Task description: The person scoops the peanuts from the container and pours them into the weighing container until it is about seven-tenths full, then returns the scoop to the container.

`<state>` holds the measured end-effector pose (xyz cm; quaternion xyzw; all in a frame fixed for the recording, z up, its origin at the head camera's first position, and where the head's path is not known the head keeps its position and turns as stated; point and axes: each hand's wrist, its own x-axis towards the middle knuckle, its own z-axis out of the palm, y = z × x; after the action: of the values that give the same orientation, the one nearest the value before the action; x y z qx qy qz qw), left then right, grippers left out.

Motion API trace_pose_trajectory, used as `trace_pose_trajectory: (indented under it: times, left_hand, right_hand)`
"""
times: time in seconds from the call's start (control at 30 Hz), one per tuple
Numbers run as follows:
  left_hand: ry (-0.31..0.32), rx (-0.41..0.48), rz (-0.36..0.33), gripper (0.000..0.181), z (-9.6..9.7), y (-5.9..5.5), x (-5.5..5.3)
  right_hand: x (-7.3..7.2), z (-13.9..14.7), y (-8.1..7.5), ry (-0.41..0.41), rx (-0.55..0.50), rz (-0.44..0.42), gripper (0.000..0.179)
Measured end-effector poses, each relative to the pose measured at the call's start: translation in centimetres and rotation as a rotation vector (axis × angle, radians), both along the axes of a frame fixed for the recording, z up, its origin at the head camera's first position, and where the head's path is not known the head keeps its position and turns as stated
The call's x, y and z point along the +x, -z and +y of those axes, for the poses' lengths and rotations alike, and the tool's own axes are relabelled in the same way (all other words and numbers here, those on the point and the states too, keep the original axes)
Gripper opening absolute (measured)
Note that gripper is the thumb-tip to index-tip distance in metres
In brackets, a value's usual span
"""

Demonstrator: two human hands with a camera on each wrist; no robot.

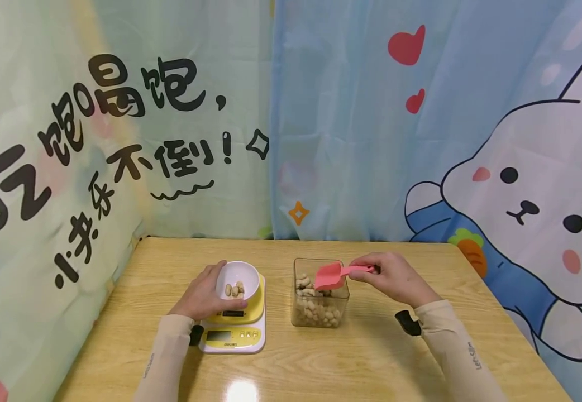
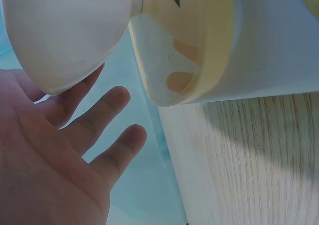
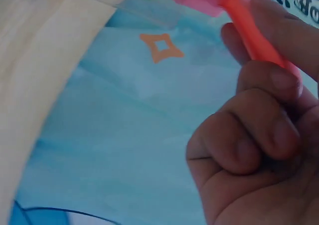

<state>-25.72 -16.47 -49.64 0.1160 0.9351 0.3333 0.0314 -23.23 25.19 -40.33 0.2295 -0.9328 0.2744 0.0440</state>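
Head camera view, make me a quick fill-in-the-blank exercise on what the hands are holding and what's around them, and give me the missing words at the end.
The right hand grips the pink scoop by its ____.
The left hand holds a bowl whose colour is ____.
Compared with the bowl, the clear container holds ____ peanuts.
The scale is coloured white and ____.

Missing words: handle; white; more; yellow.

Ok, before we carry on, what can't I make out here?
Head: any reading on the scale display, too small.
Left wrist: the peanuts inside the bowl, hidden behind its wall.
Right wrist: the far end of the scoop, cut off by the top edge.
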Motion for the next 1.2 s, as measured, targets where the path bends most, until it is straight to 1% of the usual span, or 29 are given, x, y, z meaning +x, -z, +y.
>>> trace_pose_trajectory:
  times: [0.07, 0.17, 0.33, 0.43, 0.63, 0.67, 0.73, 0.77, 0.83, 0.9, 0.97, 1.03, 1.07, 1.13, 1.2]
  left_hand:
    - [-0.001, 0.0, 0.001, 0.122, 0.0, 0.0, 0.0]
    - [-0.009, 0.009, -0.004, 0.121, 0.0, 0.1, 0.1]
    - [-0.01, 0.011, -0.009, 0.121, 0.1, 0.3, 0.2]
    - [-0.009, 0.006, -0.01, 0.12, 0.2, 0.2, 0.2]
    - [-0.002, 0.005, -0.015, 0.121, 0.3, -0.1, 0.2]
    - [0.0, 0.001, -0.012, 0.122, 0.2, -0.2, 0.1]
    - [0.015, -0.019, 0.015, 0.126, 0.2, -0.3, 0.0]
    - [0.026, -0.036, 0.041, 0.128, 0.3, -0.3, -0.2]
    - [0.055, -0.063, 0.103, 0.132, 0.7, -0.8, -0.4]
    - [0.097, -0.086, 0.17, 0.134, 1.4, -1.6, -0.6]
    - [0.145, -0.098, 0.219, 0.133, 2.6, -2.6, -0.8]
    - [0.203, -0.114, 0.23, 0.129, 4.1, -3.6, -1.0]
    - [0.227, -0.131, 0.223, 0.128, 4.8, -4.1, -1.0]
    - [0.277, -0.164, 0.2, 0.126, 6.4, -4.6, -1.2]
    - [0.313, -0.199, 0.164, 0.125, 7.8, -4.7, -1.4]
  right_hand:
    - [0.0, -0.7, -0.6, -0.03, 0.06, 0.026, 0.016]
    - [-0.2, -1.4, -1.3, -0.075, 0.131, 0.056, 0.016]
    - [-0.4, -1.9, -1.7, -0.087, 0.194, 0.041, 0.016]
    - [-0.5, -2.0, -1.6, -0.099, 0.205, 0.031, 0.015]
    - [-0.8, -2.1, -1.2, -0.101, 0.177, 0.01, 0.013]
    - [-0.9, -2.0, -1.2, -0.102, 0.173, 0.011, 0.013]
    - [-1.0, -1.9, -1.1, -0.104, 0.167, 0.01, 0.014]
    - [-1.0, -1.9, -1.0, -0.106, 0.164, 0.01, 0.014]
    - [-1.0, -1.7, -1.0, -0.109, 0.164, 0.014, 0.013]
    - [-1.1, -1.6, -0.9, -0.111, 0.164, 0.017, 0.013]
    - [-1.1, -1.6, -0.9, -0.111, 0.166, 0.016, 0.012]
    - [-1.2, -1.5, -0.9, -0.111, 0.17, 0.014, 0.012]
    - [-1.2, -1.5, -0.8, -0.108, 0.172, 0.009, 0.012]
    - [-1.2, -1.5, -0.8, -0.105, 0.176, 0.002, 0.013]
    - [-1.2, -1.6, -0.8, -0.108, 0.177, -0.002, 0.013]
